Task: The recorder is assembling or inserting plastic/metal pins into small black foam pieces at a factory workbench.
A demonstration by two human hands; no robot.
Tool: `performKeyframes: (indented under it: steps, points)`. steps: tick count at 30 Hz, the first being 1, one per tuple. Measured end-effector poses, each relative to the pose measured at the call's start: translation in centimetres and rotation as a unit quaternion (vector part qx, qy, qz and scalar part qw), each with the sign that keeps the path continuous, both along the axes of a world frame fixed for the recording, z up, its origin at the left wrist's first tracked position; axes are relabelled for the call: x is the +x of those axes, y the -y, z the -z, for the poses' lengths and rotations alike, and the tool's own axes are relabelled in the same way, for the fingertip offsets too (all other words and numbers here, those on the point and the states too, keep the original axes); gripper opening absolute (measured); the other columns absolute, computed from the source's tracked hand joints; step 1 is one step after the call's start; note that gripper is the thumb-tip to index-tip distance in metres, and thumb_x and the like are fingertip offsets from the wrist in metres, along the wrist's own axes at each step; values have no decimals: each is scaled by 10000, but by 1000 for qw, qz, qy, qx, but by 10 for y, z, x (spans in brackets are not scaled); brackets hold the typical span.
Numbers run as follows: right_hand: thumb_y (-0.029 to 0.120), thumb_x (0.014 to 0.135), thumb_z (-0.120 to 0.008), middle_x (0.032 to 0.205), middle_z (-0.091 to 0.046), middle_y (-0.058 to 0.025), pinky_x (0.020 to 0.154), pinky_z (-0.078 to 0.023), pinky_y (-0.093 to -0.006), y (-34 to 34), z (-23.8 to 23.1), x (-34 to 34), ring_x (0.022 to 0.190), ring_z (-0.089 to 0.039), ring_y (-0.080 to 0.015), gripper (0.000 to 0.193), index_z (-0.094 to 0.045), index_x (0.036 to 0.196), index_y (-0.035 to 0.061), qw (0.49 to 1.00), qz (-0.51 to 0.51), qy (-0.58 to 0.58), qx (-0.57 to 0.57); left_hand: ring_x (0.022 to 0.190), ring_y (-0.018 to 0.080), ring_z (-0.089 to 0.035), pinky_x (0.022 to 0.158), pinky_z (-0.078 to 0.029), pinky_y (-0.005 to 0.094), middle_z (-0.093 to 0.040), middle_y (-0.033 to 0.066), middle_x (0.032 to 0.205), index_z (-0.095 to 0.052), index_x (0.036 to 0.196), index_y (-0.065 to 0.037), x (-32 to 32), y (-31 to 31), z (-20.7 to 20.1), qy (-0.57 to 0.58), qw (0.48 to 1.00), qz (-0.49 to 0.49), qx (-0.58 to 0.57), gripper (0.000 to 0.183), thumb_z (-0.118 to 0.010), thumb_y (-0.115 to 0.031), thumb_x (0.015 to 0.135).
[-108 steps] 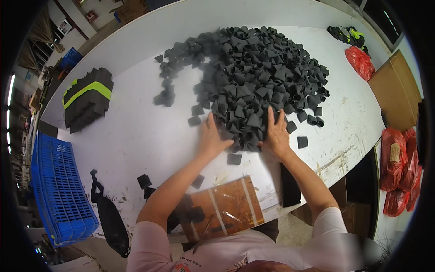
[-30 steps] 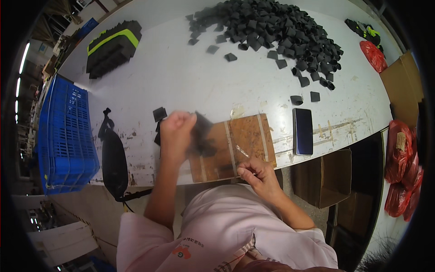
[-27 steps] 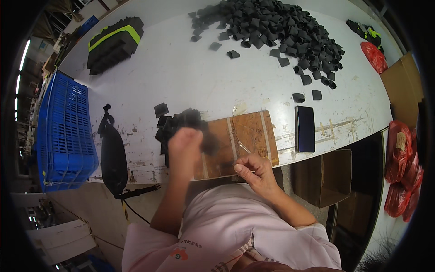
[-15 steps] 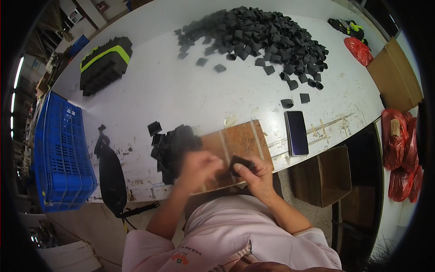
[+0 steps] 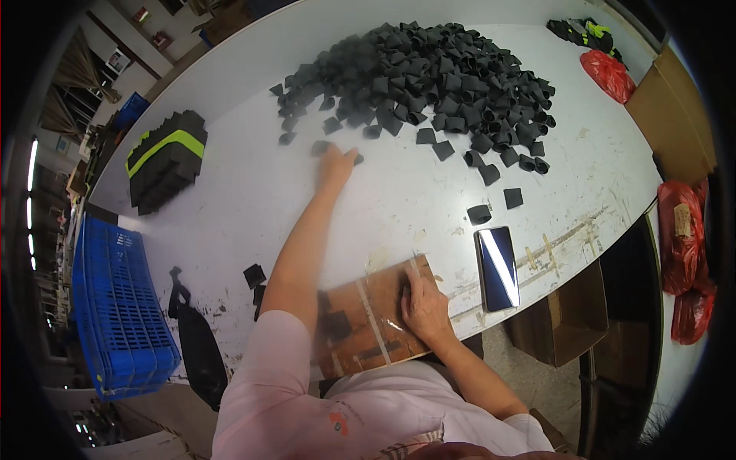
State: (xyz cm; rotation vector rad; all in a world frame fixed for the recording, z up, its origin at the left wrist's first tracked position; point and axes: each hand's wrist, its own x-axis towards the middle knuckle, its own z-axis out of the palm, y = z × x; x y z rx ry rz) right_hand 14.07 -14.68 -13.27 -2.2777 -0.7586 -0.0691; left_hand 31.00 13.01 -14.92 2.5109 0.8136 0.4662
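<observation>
On the tabletop [image 5: 245, 184], black pieces [image 5: 320, 148] flank left hand [image 5: 337, 167].

— Site type?
— Workshop.
— Signs?
— Scuffed white worktable [image 5: 245, 180], heap of small black pieces [image 5: 452, 84], blue plastic crate [image 5: 126, 307] alongside, open carton [image 5: 573, 318] below, tube lights [image 5: 33, 162] far left.

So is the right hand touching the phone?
No, the right hand is over the board, with bare table showing between it and the phone.

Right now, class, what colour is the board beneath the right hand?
The wooden board is orange-brown with pale strips, best seen in the head view.
</observation>
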Motion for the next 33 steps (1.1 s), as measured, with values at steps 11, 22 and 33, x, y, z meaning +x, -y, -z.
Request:
performKeyframes:
  steps: [11, 22, 33]
  points:
    - [52, 682, -579, 768, -521, -127, 580, -452, -372, 3, -1, 2, 692, -546, -292, 420, -465, 1086, 46, 999, -19, -41, 3, 665, 122, -530, 589, -440, 220, -551, 60, 782, -491, 868, -44, -87, 23, -76, 146, 669, 102, -721, 31, -500, -32, 841]
    - [-10, 671, -482, 702, -516, -95, 558, -423, -319, 12, 10, 0, 607, -520, -243, 110, -568, 724, 33, 983, -39, -65, 166, 693, 189, -588, 646, -482, 272, -571, 124, 841, -467, 1066, -27, -234, 78, -164, 248, 709, 175, -636, 294, -525, 30, 783]
    - [-51, 660, -363, 704, -530, -70, 589, -457, -267, 15, -32, -23, 603, -524, -161, 204, -543, 753, -29, 764, -19, -476, 436, 841, 243, -609, 772, -480, 304, -603, 174, 893, -513, 926, 47, -300, 107, -174, 372, 744, 155, -533, 148, -530, 29, 780]
